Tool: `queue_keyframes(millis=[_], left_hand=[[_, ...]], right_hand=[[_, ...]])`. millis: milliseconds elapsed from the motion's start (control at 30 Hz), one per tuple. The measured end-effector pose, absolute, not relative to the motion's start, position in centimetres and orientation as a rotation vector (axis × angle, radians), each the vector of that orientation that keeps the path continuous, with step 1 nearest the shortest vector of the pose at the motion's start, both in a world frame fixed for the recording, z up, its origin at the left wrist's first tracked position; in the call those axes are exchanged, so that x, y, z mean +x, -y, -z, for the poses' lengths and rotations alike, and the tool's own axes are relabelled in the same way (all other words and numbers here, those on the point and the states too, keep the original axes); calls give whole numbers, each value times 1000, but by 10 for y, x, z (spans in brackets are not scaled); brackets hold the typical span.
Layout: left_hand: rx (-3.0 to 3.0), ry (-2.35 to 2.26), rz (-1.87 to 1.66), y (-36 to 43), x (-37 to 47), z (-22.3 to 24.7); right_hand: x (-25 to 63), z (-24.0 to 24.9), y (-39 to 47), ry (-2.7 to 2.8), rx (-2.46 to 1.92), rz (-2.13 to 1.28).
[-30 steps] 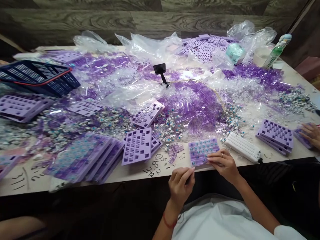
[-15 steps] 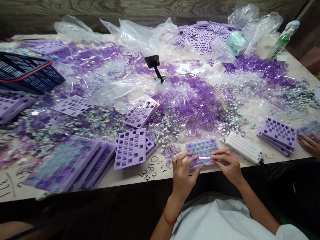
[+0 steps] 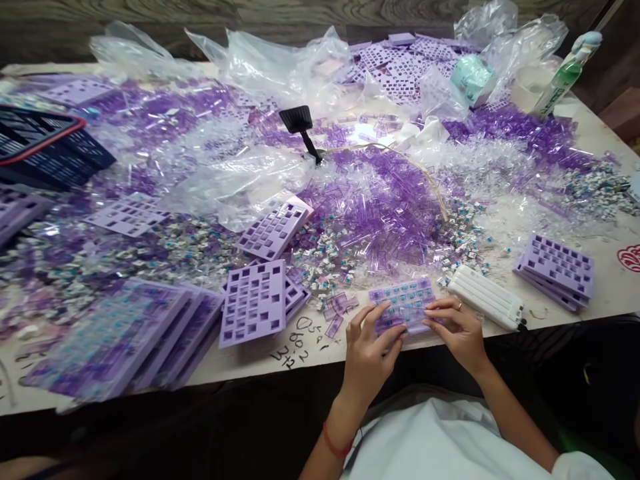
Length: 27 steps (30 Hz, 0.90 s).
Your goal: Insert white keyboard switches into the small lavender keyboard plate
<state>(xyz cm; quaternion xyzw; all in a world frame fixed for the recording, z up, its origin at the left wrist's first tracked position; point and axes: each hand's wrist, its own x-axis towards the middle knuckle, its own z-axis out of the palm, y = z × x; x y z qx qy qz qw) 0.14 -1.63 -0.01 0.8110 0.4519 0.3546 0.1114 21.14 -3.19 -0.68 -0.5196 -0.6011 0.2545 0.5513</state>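
Note:
A purple plate with blue switches and clear pieces (image 3: 403, 293) lies at the table's front edge between my hands. My left hand (image 3: 373, 343) is at its left and lower side, thumb and fingers curved in against it. From the right, my right hand (image 3: 457, 327) pinches at the plate's right part, with a ring on one finger. Its fingertips meet over a clear piece (image 3: 414, 320) on the plate. Several loose clear purple pieces (image 3: 340, 307) lie left of the plate.
Stacked purple plates stand left (image 3: 255, 300) and right (image 3: 557, 267). A white ridged block (image 3: 485, 297) sits beside my right hand. Beyond are a black brush (image 3: 297, 120), heaps of purple pieces (image 3: 385, 200), a blue basket (image 3: 55, 150) and a green bottle (image 3: 560, 83).
The view has shifted slightly, moving the left-side objects leftward. My left fingertips have moved a little on the plate. Another person's hand at the right edge has left view.

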Motion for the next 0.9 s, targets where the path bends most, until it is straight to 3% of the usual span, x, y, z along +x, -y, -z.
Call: queue_keyframes(millis=[900], left_hand=[[2448, -1274, -1191, 15, 3, 8]], right_hand=[[220, 5, 37, 1477, -1272, -556]])
